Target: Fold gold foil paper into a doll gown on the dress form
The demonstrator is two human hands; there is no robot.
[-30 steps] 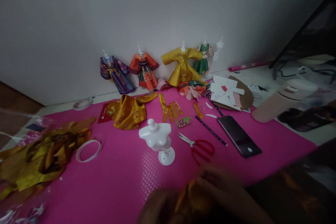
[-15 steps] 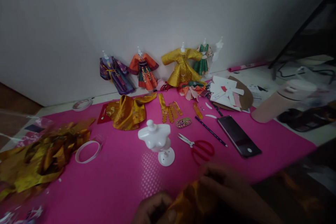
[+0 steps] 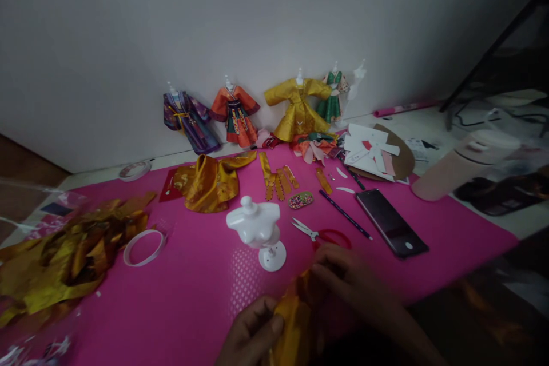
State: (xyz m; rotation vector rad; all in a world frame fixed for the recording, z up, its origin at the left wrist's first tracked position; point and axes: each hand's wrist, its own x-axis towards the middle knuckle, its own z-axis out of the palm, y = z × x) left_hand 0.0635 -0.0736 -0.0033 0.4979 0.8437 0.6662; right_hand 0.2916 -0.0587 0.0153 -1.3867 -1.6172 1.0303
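Note:
Gold satin cloth [image 3: 293, 323] is stretched between my two hands at the front of the pink mat. My left hand [image 3: 257, 331] pinches its left side with the thumb on top. At the cloth's upper right, my right hand [image 3: 338, 274] grips the edge between thumb and fingers, and its fingers partly cover the red handles of the scissors [image 3: 330, 237]. Just beyond the hands stands a small white mannequin bust [image 3: 256, 223] on a round base. The cloth's lower part runs into shadow at the bottom of the view.
Behind lie a gold garment [image 3: 212, 183], cut gold pieces [image 3: 274, 177], a clip [image 3: 301, 200] and a pencil [image 3: 345, 214]. A phone [image 3: 391, 223] and pink bottle [image 3: 458, 166] are right. Gold scraps [image 3: 72, 251] and a tape roll [image 3: 144, 248] are left. Dressed miniature forms [image 3: 298, 103] line the wall.
Both hands have come up a little with the gold cloth. My right hand has moved up and left, over the scissors' handles, and the cloth now hangs more lengthwise.

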